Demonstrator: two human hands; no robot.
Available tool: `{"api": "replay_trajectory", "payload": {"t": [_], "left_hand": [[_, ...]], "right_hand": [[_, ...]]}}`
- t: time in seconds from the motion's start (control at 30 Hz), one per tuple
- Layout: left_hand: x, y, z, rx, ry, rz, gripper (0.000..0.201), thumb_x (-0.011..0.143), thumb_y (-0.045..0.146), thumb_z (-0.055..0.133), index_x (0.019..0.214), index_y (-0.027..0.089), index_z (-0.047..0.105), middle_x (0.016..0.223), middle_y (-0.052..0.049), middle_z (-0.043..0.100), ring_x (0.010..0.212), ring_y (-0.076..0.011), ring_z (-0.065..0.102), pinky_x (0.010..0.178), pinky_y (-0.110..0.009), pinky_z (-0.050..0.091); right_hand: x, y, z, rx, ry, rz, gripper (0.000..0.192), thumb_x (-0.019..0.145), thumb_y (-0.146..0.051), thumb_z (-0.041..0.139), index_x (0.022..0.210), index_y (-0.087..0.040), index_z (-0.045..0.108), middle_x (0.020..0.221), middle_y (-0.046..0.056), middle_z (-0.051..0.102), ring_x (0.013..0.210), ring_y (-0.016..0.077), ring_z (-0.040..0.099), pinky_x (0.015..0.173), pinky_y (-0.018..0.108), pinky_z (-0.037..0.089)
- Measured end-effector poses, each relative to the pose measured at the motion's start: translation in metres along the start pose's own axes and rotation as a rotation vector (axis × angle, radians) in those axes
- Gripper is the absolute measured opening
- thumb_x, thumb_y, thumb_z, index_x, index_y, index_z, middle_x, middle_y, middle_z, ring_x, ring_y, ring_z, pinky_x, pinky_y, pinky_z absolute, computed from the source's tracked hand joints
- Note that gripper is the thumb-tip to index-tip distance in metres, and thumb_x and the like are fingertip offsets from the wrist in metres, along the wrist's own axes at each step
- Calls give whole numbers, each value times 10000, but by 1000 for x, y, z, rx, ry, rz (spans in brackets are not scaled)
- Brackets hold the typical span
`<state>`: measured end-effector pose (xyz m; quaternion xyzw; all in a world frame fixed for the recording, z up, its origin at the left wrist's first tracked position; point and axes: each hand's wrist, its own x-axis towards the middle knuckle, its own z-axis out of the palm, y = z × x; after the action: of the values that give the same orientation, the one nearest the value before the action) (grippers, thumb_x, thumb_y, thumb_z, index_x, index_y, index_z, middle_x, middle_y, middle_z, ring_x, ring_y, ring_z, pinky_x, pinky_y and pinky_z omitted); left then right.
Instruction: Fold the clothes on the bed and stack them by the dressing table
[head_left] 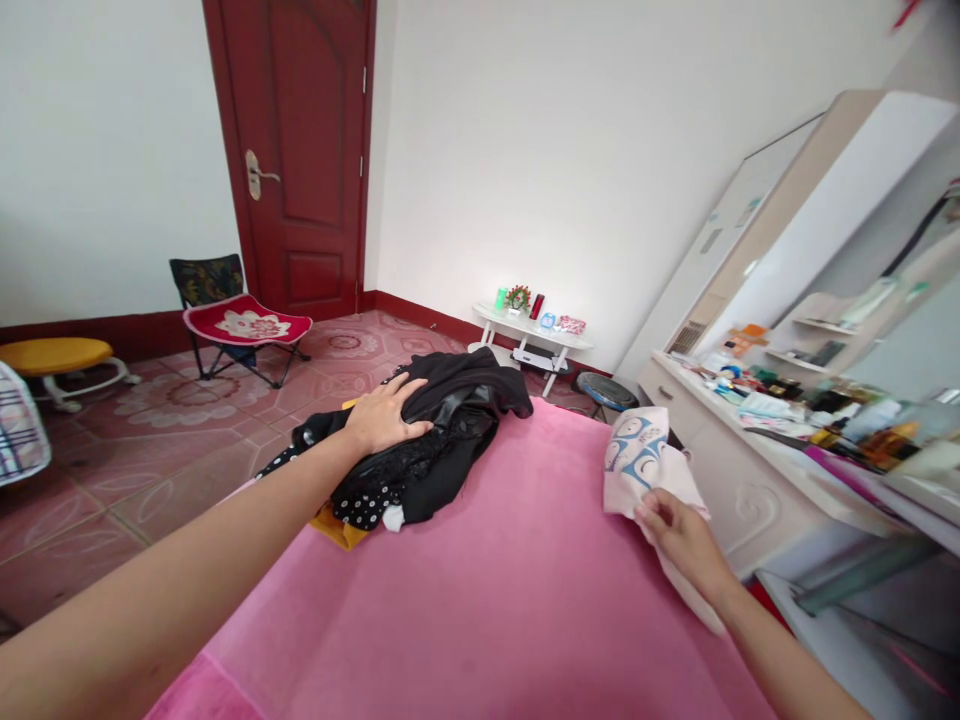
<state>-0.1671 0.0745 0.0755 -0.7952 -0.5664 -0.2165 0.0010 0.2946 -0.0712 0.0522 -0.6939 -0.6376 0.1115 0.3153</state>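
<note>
Head view, contents as seen.

Bed (510,580): pink cover lying flat and taking up the lower middle of the picture, carrying the clothes.

Pile of dark clothes (442,430): black garments bunched together toward the bed's far left corner, one piece showing white dots, a white scrap peeking out at the near side. A yellow-orange item (337,528) is lying under the pile at the bed's left edge.

Left hand (386,412): lying palm down on top of the pile, fingers spread apart and pressing flat, not closed around anything.

Right hand (675,530): fingers pinched together on a pale pink cloth (649,460) printed with blue and white round shapes, holding it just above the bed's right edge; part of the cloth is hanging below the wrist.

Counter (757,470): white dressing unit standing just beside the bed's right edge, crowded with bottles and small packets. Labels are showing there, but they are too small and blurred to read.

Small white table (532,335): standing against the far wall beyond the bed, bearing a green cup, a small plant and a red item; no writing is legible.

Folding chair (240,320) with red flowered seat: sitting on the tiled floor near the red door (300,150).

Yellow stool (56,360): standing at the left wall.
</note>
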Motion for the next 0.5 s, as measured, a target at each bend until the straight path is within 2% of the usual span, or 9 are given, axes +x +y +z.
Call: {"api": "replay_trajectory", "payload": {"t": [0.13, 0.23, 0.3, 0.37, 0.43, 0.5], "left_hand": [[-9, 7, -3, 86, 1, 13, 773, 778, 665, 475, 1435, 325, 251, 1520, -78, 221, 1276, -355, 354, 1007, -496, 294], [-12, 14, -10, 166, -44, 14, 784, 789, 676, 456, 1446, 306, 239, 1507, -124, 240, 1250, -385, 375, 974, -538, 302], [-14, 26, -18, 238, -29, 10, 768, 794, 633, 498, 1433, 258, 293, 1491, -161, 263, 1257, -411, 356, 977, -575, 273], [-20, 46, -26, 295, 52, 71, 658, 807, 488, 570, 1377, 205, 402, 1499, -163, 247, 1312, -409, 276, 1028, -588, 191], [-35, 72, -30, 276, 125, 221, 503, 805, 306, 592, 1288, 195, 507, 1520, -125, 212, 1366, -362, 193, 1084, -551, 116], [-60, 101, -25, 160, 88, 390, 423, 791, 223, 582, 1213, 228, 570, 1520, -82, 229, 1379, -315, 195, 1109, -512, 121]], "right_hand": [[-95, -52, -16, 133, -187, -28, 294, 819, -455, 499, 659, -218, 431, 616, -28, 458, 596, 142, 442, 570, 243, 360], [-167, -67, -16, 95, -303, 1, 262, 811, -387, 519, 639, -207, 437, 635, -22, 479, 612, 134, 447, 567, 225, 350], [-200, -62, -17, 45, -354, 8, 228, 787, -321, 542, 620, -201, 444, 623, -23, 488, 605, 129, 451, 558, 217, 346], [-217, -47, -22, 32, -333, -1, 192, 791, -306, 537, 641, -200, 484, 664, -8, 537, 651, 142, 499, 606, 224, 386], [-219, -25, -31, 30, -197, 2, 183, 806, -365, 531, 718, -206, 546, 798, 33, 607, 801, 184, 564, 736, 262, 435], [-211, -1, -39, -1, -31, 49, 249, 779, -451, 559, 839, -212, 595, 966, 78, 634, 979, 234, 571, 875, 323, 432]]}}
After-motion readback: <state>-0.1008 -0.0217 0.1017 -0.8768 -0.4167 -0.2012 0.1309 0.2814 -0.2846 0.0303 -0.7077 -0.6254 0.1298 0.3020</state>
